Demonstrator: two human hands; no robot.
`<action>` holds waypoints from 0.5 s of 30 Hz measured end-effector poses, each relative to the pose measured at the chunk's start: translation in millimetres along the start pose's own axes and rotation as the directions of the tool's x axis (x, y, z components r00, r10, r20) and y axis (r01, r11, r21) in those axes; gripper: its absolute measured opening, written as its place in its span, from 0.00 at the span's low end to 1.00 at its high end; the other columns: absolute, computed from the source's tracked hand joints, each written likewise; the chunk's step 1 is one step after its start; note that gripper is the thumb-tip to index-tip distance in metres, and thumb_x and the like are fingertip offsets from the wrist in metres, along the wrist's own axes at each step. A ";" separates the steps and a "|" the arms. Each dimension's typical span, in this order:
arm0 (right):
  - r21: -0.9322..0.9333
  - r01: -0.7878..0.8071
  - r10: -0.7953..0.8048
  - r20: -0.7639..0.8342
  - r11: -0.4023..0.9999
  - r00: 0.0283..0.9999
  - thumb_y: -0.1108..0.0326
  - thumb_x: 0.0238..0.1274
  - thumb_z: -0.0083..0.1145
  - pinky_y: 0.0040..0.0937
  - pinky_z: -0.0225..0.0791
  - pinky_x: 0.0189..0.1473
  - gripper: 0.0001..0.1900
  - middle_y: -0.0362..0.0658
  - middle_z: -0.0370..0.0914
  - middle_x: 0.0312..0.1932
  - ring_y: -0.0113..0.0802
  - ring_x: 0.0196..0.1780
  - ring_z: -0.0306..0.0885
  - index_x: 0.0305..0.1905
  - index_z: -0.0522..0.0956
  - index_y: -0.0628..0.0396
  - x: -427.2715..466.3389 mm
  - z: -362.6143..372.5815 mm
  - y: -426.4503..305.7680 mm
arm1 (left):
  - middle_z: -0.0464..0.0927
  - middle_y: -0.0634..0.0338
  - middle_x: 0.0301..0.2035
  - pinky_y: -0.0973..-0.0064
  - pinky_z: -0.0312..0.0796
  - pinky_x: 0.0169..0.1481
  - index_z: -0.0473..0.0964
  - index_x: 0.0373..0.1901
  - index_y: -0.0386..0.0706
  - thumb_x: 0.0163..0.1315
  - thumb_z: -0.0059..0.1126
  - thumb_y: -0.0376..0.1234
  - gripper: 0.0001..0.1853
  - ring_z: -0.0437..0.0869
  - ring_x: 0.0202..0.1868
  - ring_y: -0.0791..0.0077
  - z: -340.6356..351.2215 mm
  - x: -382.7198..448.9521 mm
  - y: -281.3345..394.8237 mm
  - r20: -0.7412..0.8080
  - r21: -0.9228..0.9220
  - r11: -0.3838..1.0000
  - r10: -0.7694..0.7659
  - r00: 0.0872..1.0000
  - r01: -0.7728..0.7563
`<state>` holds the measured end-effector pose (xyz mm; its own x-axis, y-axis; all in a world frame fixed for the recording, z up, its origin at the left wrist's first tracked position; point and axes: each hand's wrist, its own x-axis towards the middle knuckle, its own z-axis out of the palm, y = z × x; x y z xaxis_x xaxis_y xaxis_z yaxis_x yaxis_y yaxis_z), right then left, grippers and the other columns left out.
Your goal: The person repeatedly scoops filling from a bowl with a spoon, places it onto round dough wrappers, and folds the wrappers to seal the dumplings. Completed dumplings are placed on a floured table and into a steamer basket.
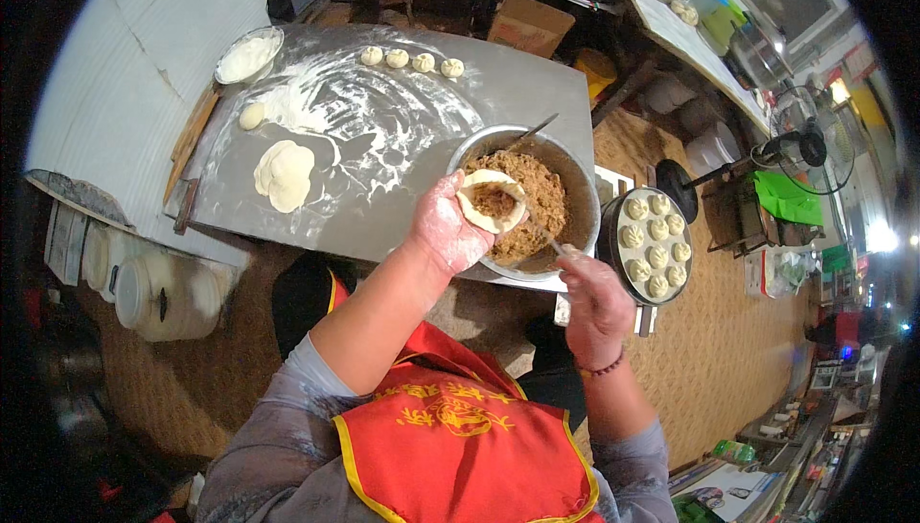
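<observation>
My left hand (444, 227), dusted with flour, cups a round dough wrapper (470, 211) at the rim of a large metal bowl (594, 225). Brown minced filling (496, 201) sits in the wrapper's middle. My right hand (595, 304) grips the end of a thin filling tool (548, 237), whose far end reaches to the wrapper's edge; its tip is hard to make out. Below both, the bowl holds a mass of ground filling (550, 185). Another utensil with a dark handle (537, 127) leans on the bowl's far rim.
On the floured metal table (532, 81) lie stacked dough wrappers (285, 177), a dough piece (252, 116), a row of several pleated buns (423, 62) and a flour bowl (249, 56). A round steamer tray (627, 203) of buns stands right, near a standing fan (798, 146).
</observation>
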<state>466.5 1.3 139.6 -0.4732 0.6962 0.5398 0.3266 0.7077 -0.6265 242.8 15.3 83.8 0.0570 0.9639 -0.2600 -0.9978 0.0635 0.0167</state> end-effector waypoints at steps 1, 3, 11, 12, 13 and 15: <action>0.062 -0.043 0.046 -0.037 0.997 0.998 0.79 0.63 0.59 0.31 0.78 0.47 0.11 0.53 0.83 0.46 0.40 0.47 0.84 0.48 0.82 0.60 -1.7 0.0 1.6 | 0.74 0.44 0.57 0.44 0.68 0.66 0.68 0.61 0.34 0.76 0.29 0.45 0.27 0.76 0.59 0.48 -0.4 -1.2 0.9 -0.019 0.010 1.000 0.013 1.000 -0.013; -0.029 0.035 -0.035 -0.006 0.999 0.999 0.79 0.64 0.56 0.32 0.77 0.47 0.10 0.52 0.83 0.46 0.40 0.48 0.84 0.48 0.81 0.59 0.6 2.6 0.3 | 0.74 0.43 0.58 0.42 0.67 0.66 0.67 0.62 0.34 0.76 0.30 0.45 0.27 0.75 0.60 0.47 2.3 -2.2 0.0 -0.053 0.032 0.999 0.029 0.998 -0.028; 0.239 -0.224 0.251 -0.090 0.945 0.964 0.75 0.72 0.50 0.28 0.74 0.49 0.10 0.50 0.82 0.45 0.32 0.44 0.81 0.51 0.78 0.65 6.1 -5.4 -12.3 | 0.72 0.42 0.59 0.42 0.67 0.68 0.64 0.63 0.33 0.76 0.30 0.44 0.27 0.75 0.60 0.46 -2.0 -5.3 -1.4 -0.088 0.041 0.999 0.028 0.996 -0.024; 0.236 -0.228 0.256 -0.096 0.945 0.962 0.77 0.69 0.51 0.29 0.75 0.49 0.10 0.50 0.83 0.43 0.33 0.44 0.82 0.50 0.80 0.65 7.3 -9.3 -17.4 | 0.73 0.43 0.58 0.44 0.68 0.67 0.65 0.62 0.34 0.75 0.31 0.44 0.26 0.76 0.60 0.47 -4.0 -4.4 0.8 -0.080 0.025 1.000 -0.003 0.997 0.006; 0.233 -0.232 0.260 -0.101 0.945 0.960 0.80 0.66 0.53 0.29 0.75 0.48 0.10 0.50 0.84 0.42 0.34 0.44 0.82 0.49 0.81 0.64 8.3 -11.6 -20.6 | 0.73 0.44 0.58 0.44 0.69 0.66 0.66 0.62 0.35 0.75 0.32 0.44 0.25 0.76 0.60 0.48 -5.2 -3.2 0.2 -0.079 0.030 1.000 0.000 0.997 0.002; 0.117 -0.162 0.167 -0.036 0.980 0.985 0.76 0.69 0.52 0.30 0.75 0.48 0.10 0.50 0.83 0.42 0.34 0.43 0.82 0.50 0.79 0.65 6.9 -10.2 -16.0 | 0.74 0.45 0.58 0.45 0.70 0.65 0.67 0.61 0.36 0.75 0.33 0.43 0.24 0.76 0.60 0.49 -6.2 -2.3 -3.6 -0.078 0.038 0.999 0.006 0.997 -0.003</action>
<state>466.4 -4.0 159.1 -0.3825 0.8083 0.4475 0.3003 0.5669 -0.7671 246.0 11.2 78.4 0.0484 0.9411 -0.3346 -0.9960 0.0706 0.0545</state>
